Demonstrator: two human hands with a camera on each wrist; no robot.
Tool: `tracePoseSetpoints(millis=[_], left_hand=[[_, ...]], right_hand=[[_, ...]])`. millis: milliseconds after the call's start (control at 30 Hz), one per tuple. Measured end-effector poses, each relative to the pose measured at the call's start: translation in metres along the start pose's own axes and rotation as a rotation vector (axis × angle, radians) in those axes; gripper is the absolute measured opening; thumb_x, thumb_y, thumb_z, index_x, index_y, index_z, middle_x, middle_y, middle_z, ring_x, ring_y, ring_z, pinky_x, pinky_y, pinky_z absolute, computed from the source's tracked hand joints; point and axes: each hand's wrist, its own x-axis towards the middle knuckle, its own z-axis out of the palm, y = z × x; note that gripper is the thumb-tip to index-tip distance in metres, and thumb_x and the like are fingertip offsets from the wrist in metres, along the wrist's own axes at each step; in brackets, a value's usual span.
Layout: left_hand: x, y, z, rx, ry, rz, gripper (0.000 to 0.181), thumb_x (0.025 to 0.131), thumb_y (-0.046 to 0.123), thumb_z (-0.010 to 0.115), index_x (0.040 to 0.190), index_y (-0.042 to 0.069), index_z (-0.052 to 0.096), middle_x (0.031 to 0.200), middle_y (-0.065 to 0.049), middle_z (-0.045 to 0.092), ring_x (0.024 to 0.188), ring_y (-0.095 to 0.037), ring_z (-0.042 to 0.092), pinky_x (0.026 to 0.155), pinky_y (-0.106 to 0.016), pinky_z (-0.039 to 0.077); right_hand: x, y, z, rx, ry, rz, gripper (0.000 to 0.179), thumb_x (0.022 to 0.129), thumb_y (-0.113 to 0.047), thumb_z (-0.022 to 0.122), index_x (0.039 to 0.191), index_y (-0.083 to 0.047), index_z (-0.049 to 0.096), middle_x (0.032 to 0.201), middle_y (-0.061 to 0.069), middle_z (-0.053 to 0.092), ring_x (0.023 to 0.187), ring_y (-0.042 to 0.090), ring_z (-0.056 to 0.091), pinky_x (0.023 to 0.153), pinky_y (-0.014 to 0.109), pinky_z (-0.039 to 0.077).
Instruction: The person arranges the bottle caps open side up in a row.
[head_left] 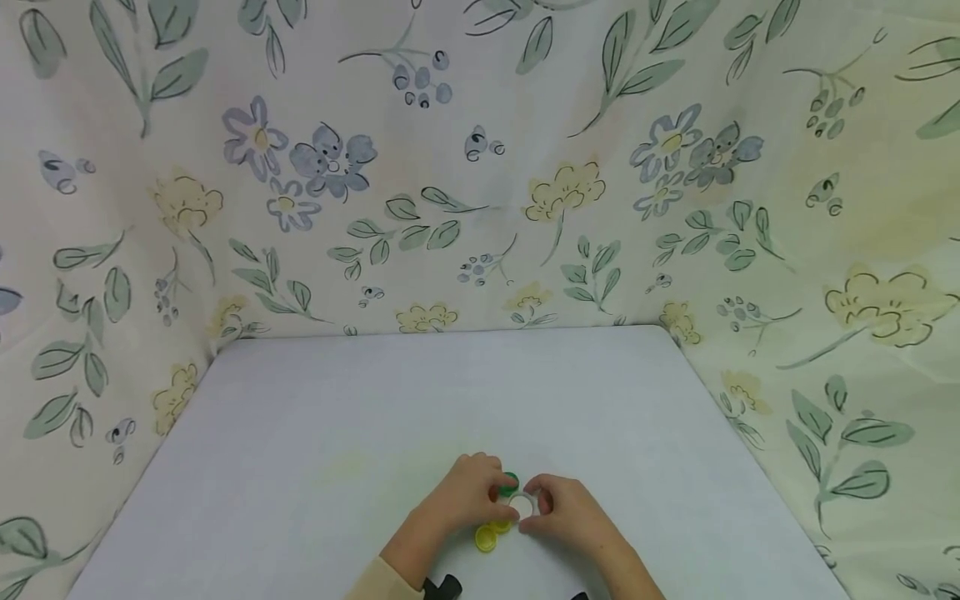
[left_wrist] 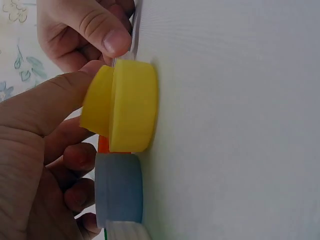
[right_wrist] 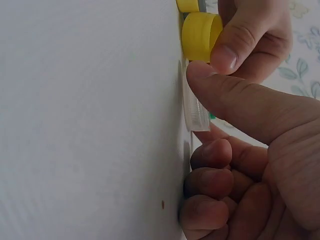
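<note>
A clear ridged bottle cap (right_wrist: 195, 107) sits on the white table between the two hands. My right hand (head_left: 567, 510) pinches it, thumb on the near side and index finger on the far side. My left hand (head_left: 467, 493) arches over a cluster of caps, its thumb tip by the clear cap's left edge and its index finger at a green cap (head_left: 511, 481). Close by the left thumb stand a yellow cap (left_wrist: 135, 106) and a second yellow cap (head_left: 486, 538). Below the left fingers are a blue cap (left_wrist: 119, 187), a sliver of orange cap (left_wrist: 103, 145) and a whitish cap (left_wrist: 125, 231), partly cut off.
The white tabletop (head_left: 450, 392) stretches away beyond the hands. Floral fabric (head_left: 480, 208) hangs behind the table and down both its sides. A beige sleeve (head_left: 386, 579) covers the left forearm, and black wrist gear (head_left: 444, 587) shows at the bottom edge.
</note>
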Motion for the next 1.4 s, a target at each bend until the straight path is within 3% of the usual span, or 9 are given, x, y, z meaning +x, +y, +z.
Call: tracePoseSetpoints(millis=[167, 233, 400, 633, 1033, 1200, 1400], left_hand=[[0.001, 0.001, 0.003, 0.088, 0.018, 0.043, 0.023, 0.077, 0.042, 0.073, 0.094, 0.026, 0.074, 0.068, 0.013, 0.043, 0.062, -0.004, 0.037, 0.065, -0.023, 0.030], [0.000, 0.002, 0.003, 0.106, 0.027, 0.054, 0.029, 0.078, 0.041, 0.073, 0.101, 0.023, 0.075, 0.069, 0.013, 0.043, 0.064, -0.003, 0.037, 0.065, -0.023, 0.030], [0.000, 0.002, 0.001, 0.128, 0.035, 0.048, 0.030, 0.078, 0.041, 0.072, 0.102, 0.023, 0.074, 0.070, 0.013, 0.044, 0.066, -0.003, 0.037, 0.066, -0.023, 0.030], [-0.001, 0.005, -0.002, 0.085, 0.046, 0.012, 0.030, 0.080, 0.041, 0.071, 0.105, 0.024, 0.071, 0.076, 0.012, 0.050, 0.073, -0.005, 0.039, 0.070, -0.025, 0.034], [0.004, 0.011, -0.006, 0.038, 0.114, 0.115, 0.029, 0.083, 0.038, 0.069, 0.108, 0.023, 0.070, 0.085, 0.010, 0.057, 0.076, -0.003, 0.041, 0.068, -0.021, 0.034], [0.008, 0.013, -0.011, 0.032, 0.114, 0.111, 0.030, 0.085, 0.035, 0.069, 0.113, 0.024, 0.068, 0.088, 0.010, 0.057, 0.077, -0.003, 0.041, 0.068, -0.020, 0.035], [0.020, 0.013, -0.014, 0.069, 0.118, 0.072, 0.027, 0.090, 0.032, 0.064, 0.115, 0.023, 0.068, 0.093, 0.013, 0.059, 0.082, -0.004, 0.045, 0.072, -0.021, 0.041]], right_hand=[[0.001, -0.001, 0.001, -0.040, 0.007, -0.015, 0.040, 0.071, -0.031, 0.081, 0.102, -0.012, 0.065, 0.063, -0.007, 0.048, 0.055, 0.007, 0.042, 0.053, 0.025, 0.037], [0.001, -0.001, 0.001, -0.046, 0.009, -0.025, 0.040, 0.072, -0.032, 0.081, 0.102, -0.012, 0.065, 0.063, -0.007, 0.048, 0.055, 0.006, 0.042, 0.052, 0.024, 0.037], [0.000, -0.001, 0.000, -0.046, 0.013, -0.033, 0.039, 0.073, -0.032, 0.080, 0.103, -0.012, 0.065, 0.063, -0.008, 0.048, 0.054, 0.005, 0.042, 0.052, 0.024, 0.036], [0.000, -0.001, -0.004, -0.064, 0.028, -0.040, 0.041, 0.074, -0.035, 0.079, 0.105, -0.013, 0.065, 0.064, -0.009, 0.050, 0.055, 0.004, 0.043, 0.050, 0.023, 0.037], [-0.002, -0.005, -0.018, -0.066, 0.055, -0.019, 0.045, 0.080, -0.048, 0.070, 0.108, -0.014, 0.064, 0.071, -0.009, 0.055, 0.057, 0.007, 0.049, 0.048, 0.024, 0.042], [0.001, -0.002, -0.024, 0.014, 0.061, -0.001, 0.047, 0.084, -0.051, 0.064, 0.111, -0.013, 0.062, 0.080, -0.006, 0.057, 0.061, 0.011, 0.053, 0.050, 0.027, 0.045], [0.011, 0.003, -0.029, 0.203, 0.046, 0.022, 0.048, 0.090, -0.046, 0.059, 0.119, -0.008, 0.060, 0.086, 0.004, 0.063, 0.060, 0.018, 0.059, 0.053, 0.030, 0.048]])
